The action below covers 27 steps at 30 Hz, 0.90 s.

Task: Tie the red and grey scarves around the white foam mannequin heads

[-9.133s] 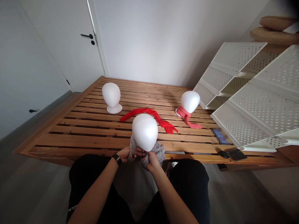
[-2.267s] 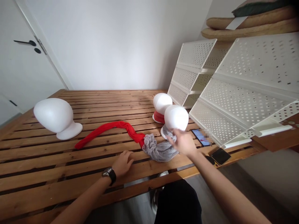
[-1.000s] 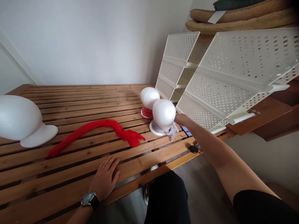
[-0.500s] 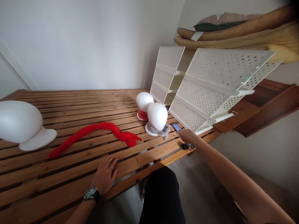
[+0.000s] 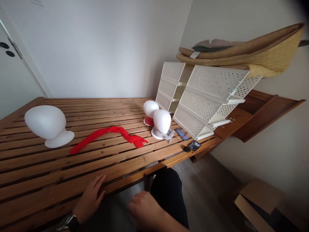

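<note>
The person's left hand (image 5: 89, 200) lay on the slatted bed base (image 5: 96, 167), its fingers (image 5: 98, 183) spread, while the right hand (image 5: 145, 209) hung loosely curled near the lap, pinching nothing. The white foam head (image 5: 162, 121), gray cloth (image 5: 164, 136) bunched at its foot, stood just beside a second head (image 5: 150, 109), near a perforated white shelf unit (image 5: 193, 103). Being light, it could topple if a reaching arm knocked it, and the cloth could slip into the slat gaps.

We see white walls (image 5: 96, 48), a white door (image 5: 9, 54) at far left, a slatted wooden bench (image 5: 72, 174), white perforated racks (image 5: 200, 96) beyond, and a cardboard box (image 5: 260, 203) on the grey floor (image 5: 205, 180).
</note>
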### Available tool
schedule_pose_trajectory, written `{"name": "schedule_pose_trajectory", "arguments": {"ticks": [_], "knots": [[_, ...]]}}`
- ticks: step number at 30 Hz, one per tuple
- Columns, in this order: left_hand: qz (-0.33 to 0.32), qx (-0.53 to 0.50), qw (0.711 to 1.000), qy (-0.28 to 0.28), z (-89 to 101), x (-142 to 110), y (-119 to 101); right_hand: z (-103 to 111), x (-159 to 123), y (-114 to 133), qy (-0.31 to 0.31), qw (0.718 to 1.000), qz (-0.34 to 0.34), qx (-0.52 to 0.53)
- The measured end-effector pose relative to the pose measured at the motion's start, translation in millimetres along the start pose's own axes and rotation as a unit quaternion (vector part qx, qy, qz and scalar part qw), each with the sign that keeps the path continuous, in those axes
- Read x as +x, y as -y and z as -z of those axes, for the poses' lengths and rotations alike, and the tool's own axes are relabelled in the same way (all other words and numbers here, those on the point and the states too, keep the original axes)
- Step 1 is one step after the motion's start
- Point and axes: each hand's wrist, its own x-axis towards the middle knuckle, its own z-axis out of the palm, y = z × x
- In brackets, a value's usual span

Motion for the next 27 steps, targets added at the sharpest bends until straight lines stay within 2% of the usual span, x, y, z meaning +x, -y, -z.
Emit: {"name": "schedule_pose_trajectory", "arguments": {"ticks": [3,6,10,14,17,19,20,23,27], "knots": [[0.061,-0.004,0.997,-0.039,26.0,-16,41,-16,33,26,0.036,0.998,0.043,0.006],[0.141,-0.002,0.987,-0.078,53.6,-19,83,-16,58,27,0.013,0.999,0.033,0.011],[0.256,0.013,0.961,-0.103,90.4,-5,137,-12,88,-7,-0.076,0.997,0.000,0.035],[0.377,0.034,0.920,-0.102,123.0,29,179,-20,112,-41,-0.034,0.998,0.023,0.054],[0.435,0.022,0.889,-0.142,142.4,63,194,-27,122,-47,-0.027,0.996,0.022,0.077],[0.415,0.002,0.895,-0.161,149.9,87,199,-32,125,-47,-0.022,0.996,0.010,0.088],[0.419,-0.010,0.889,-0.187,151.4,98,201,-34,126,-47,-0.015,0.996,0.005,0.092],[0.427,-0.031,0.872,-0.238,147.3,130,209,-43,130,-49,0.001,0.995,-0.007,0.100],[0.442,-0.042,0.857,-0.260,135.9,161,215,-54,133,-52,0.006,0.994,-0.012,0.107]]}}
